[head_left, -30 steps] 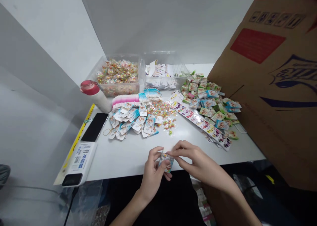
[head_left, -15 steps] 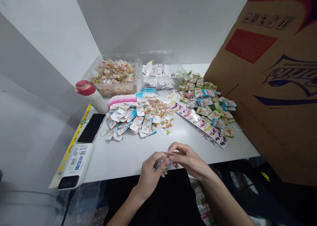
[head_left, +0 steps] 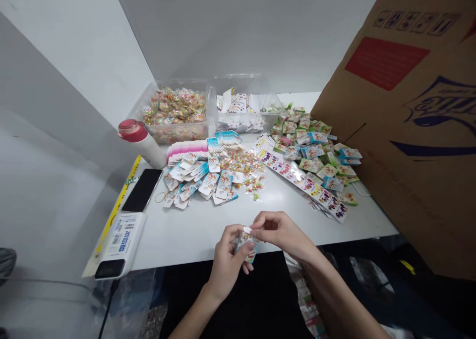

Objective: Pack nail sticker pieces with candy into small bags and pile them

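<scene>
A light grip for small work

A cardboard carton (head_left: 390, 180) flanks the surface (head_left: 178, 237). Above its near edge, the left hand (head_left: 227, 262) pinches a small printed box (head_left: 245, 240); the right hand's (head_left: 279, 231) fingers pinch its white flap (head_left: 247, 229). I'd say gentle pressure prevents creasing.

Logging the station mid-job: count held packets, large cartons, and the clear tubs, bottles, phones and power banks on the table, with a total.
Held packet: 1
Large carton: 1
Clear tubs: 2
Bottle: 1
Phone: 1
Power bank: 1
Total: 7
</scene>
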A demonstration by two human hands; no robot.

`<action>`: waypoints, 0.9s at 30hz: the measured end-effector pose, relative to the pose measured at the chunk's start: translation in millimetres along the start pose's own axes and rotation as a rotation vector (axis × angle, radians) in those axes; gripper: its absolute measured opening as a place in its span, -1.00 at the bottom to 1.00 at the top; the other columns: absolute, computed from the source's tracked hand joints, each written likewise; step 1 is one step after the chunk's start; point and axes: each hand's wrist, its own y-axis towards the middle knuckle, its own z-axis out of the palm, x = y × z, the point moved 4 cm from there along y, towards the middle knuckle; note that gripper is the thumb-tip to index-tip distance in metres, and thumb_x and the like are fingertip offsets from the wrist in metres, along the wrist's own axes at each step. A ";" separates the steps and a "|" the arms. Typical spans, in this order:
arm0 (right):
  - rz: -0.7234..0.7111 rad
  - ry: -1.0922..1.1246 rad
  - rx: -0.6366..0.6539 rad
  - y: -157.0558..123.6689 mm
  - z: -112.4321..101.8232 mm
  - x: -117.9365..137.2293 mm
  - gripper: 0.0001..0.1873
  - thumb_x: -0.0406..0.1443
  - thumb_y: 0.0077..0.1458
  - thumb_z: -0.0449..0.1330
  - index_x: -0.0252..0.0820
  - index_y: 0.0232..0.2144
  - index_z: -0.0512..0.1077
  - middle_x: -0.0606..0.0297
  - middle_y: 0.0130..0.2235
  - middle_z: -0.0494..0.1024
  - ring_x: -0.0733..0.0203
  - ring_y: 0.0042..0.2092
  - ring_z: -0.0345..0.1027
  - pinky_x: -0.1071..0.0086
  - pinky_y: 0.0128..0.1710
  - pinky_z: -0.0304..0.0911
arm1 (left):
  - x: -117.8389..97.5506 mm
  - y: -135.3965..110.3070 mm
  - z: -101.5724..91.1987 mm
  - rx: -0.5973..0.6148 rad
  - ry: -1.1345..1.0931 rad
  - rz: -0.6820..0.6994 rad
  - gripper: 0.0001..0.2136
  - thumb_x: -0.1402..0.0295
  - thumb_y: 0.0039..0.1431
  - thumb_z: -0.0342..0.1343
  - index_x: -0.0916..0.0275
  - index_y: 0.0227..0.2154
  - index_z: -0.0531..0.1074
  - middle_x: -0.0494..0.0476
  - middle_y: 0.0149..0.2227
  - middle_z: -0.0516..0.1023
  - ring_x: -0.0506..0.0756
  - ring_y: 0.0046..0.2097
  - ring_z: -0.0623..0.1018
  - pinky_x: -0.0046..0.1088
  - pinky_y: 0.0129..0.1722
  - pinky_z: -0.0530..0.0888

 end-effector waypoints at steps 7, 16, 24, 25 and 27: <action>-0.025 -0.029 -0.006 -1.2 -0.2 -0.5 -0.77 -0.21 -0.10 0.39 -0.24 -0.54 0.46 0.36 -0.44 0.42 0.32 -0.40 0.28 0.42 -0.36 0.19 | 1.6 -2.2 -2.5 0.026 0.014 -0.016 -0.59 0.11 0.15 0.15 0.10 -0.06 0.12 -0.02 -0.30 0.48 -0.07 -0.65 0.49 -0.66 -0.76 0.37; -0.029 -0.098 0.094 -11.6 -2.9 0.4 -0.79 -0.19 0.01 0.34 -0.21 -0.33 0.56 0.31 -0.37 0.42 0.32 -0.37 0.27 0.41 -0.34 0.20 | -2.0 -6.5 -0.4 0.100 -0.025 -0.039 -0.68 0.13 0.22 0.08 0.16 -0.08 0.20 0.14 -0.13 0.48 -0.11 -0.67 0.48 -0.67 -0.78 0.36; 0.001 0.103 0.023 -7.4 -1.4 -8.0 -0.80 -0.21 0.03 0.33 -0.23 -0.31 0.54 0.33 -0.42 0.47 0.35 -0.42 0.29 0.45 -0.36 0.23 | -1.7 -5.3 -3.8 0.106 -0.035 0.001 -0.68 0.16 0.21 0.11 0.10 -0.12 0.10 0.00 -0.25 0.50 -0.11 -0.67 0.47 -0.69 -0.77 0.36; -0.009 0.113 0.022 -6.5 -1.5 -8.3 -0.81 -0.22 0.04 0.32 -0.24 -0.31 0.54 0.32 -0.42 0.47 0.36 -0.42 0.29 0.45 -0.36 0.23 | -1.1 -5.3 -3.8 0.119 -0.029 0.013 -0.71 0.16 0.22 0.10 0.12 -0.14 0.12 -0.01 -0.27 0.50 -0.11 -0.67 0.48 -0.69 -0.76 0.37; -0.018 0.121 0.025 -5.7 -1.6 -8.6 -0.82 -0.23 0.05 0.32 -0.24 -0.31 0.54 0.33 -0.42 0.47 0.37 -0.43 0.29 0.46 -0.37 0.22 | -0.5 -5.2 -3.5 0.147 -0.013 0.028 -0.75 0.17 0.24 0.08 0.15 -0.18 0.16 -0.04 -0.35 0.51 -0.10 -0.65 0.49 -0.69 -0.73 0.39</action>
